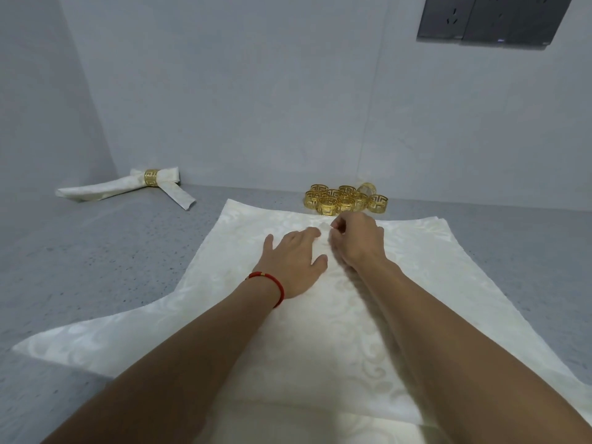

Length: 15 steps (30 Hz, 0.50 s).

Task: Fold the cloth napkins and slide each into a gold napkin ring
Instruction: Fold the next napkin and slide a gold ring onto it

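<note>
A cream patterned cloth napkin (243, 251) lies spread over a stack of more napkins on the grey counter. My left hand (293, 257) lies flat on its middle, fingers straight. Just to its right, my right hand (357, 240) has curled fingers that pinch a small bit of the cloth near the napkin's far part. Several gold napkin rings (344, 200) sit in a cluster just beyond my right hand. A folded napkin in a gold ring (128, 185) lies at the far left by the wall.
The grey speckled counter (96, 251) runs left and right of the napkins. A pale wall (256, 91) closes the back and left side. Dark wall sockets (493, 19) sit at the upper right.
</note>
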Each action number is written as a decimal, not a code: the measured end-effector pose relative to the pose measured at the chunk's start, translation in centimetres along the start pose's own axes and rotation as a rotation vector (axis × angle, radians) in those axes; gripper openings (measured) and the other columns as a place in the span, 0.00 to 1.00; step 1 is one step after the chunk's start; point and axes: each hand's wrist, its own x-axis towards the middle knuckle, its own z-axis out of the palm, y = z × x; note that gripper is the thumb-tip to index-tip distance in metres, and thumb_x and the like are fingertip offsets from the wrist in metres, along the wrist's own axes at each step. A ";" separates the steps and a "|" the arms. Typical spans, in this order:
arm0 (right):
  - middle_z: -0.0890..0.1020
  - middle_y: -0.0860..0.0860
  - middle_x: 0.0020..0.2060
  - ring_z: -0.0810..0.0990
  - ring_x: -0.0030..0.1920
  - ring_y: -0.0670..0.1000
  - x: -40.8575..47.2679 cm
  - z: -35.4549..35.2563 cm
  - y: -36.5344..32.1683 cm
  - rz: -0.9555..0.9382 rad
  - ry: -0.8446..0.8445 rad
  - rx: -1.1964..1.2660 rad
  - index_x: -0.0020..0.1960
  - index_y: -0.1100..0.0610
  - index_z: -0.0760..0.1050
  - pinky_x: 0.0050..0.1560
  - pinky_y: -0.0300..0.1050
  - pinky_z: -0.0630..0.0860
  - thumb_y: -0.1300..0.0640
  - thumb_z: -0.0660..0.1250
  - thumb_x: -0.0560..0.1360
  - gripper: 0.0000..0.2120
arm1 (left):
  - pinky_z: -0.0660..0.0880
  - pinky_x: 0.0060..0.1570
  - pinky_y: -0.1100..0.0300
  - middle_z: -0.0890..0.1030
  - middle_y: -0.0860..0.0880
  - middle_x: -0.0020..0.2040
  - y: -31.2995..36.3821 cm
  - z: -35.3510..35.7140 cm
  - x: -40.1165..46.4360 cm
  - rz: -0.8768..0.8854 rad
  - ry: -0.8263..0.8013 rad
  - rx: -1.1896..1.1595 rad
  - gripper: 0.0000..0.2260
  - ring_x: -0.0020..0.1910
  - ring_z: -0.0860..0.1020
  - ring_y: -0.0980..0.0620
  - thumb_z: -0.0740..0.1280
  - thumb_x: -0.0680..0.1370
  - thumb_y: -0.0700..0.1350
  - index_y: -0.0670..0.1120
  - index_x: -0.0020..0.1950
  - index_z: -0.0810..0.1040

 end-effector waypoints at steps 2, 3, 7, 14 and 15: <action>0.83 0.48 0.41 0.81 0.46 0.53 -0.5 -0.2 0.3 -0.072 0.021 0.045 0.44 0.54 0.80 0.51 0.52 0.77 0.62 0.67 0.75 0.05 | 0.48 0.76 0.42 0.71 0.52 0.72 0.3 -0.7 0.0 -0.065 0.000 -0.116 0.22 0.72 0.66 0.52 0.56 0.81 0.58 0.53 0.73 0.59; 0.83 0.49 0.41 0.81 0.45 0.53 -0.7 -0.2 0.5 -0.099 0.014 0.064 0.44 0.54 0.81 0.49 0.51 0.78 0.63 0.68 0.75 0.06 | 0.51 0.75 0.43 0.72 0.52 0.71 0.5 -1.1 0.1 -0.099 0.004 -0.162 0.22 0.71 0.68 0.50 0.56 0.81 0.57 0.52 0.74 0.60; 0.84 0.49 0.41 0.82 0.44 0.52 -1.2 0.0 1.3 -0.139 0.008 0.097 0.44 0.55 0.84 0.48 0.49 0.79 0.64 0.70 0.74 0.06 | 0.70 0.62 0.45 0.80 0.48 0.59 1.3 -2.9 2.1 -0.167 0.162 -0.186 0.15 0.61 0.76 0.43 0.54 0.83 0.51 0.54 0.68 0.70; 0.86 0.52 0.45 0.82 0.48 0.53 -1.4 -0.3 1.2 -0.122 -0.034 0.078 0.47 0.58 0.86 0.51 0.47 0.78 0.64 0.65 0.75 0.10 | 0.67 0.53 0.48 0.80 0.55 0.43 1.4 -1.1 4.9 -0.275 0.213 -0.033 0.10 0.51 0.75 0.48 0.63 0.77 0.50 0.54 0.39 0.82; 0.86 0.52 0.43 0.82 0.47 0.54 -1.4 -0.2 1.2 -0.114 -0.030 0.082 0.46 0.59 0.86 0.50 0.48 0.79 0.63 0.65 0.76 0.10 | 0.67 0.52 0.48 0.80 0.55 0.45 1.3 -0.9 4.8 -0.269 0.236 -0.018 0.09 0.52 0.74 0.49 0.64 0.76 0.49 0.55 0.39 0.82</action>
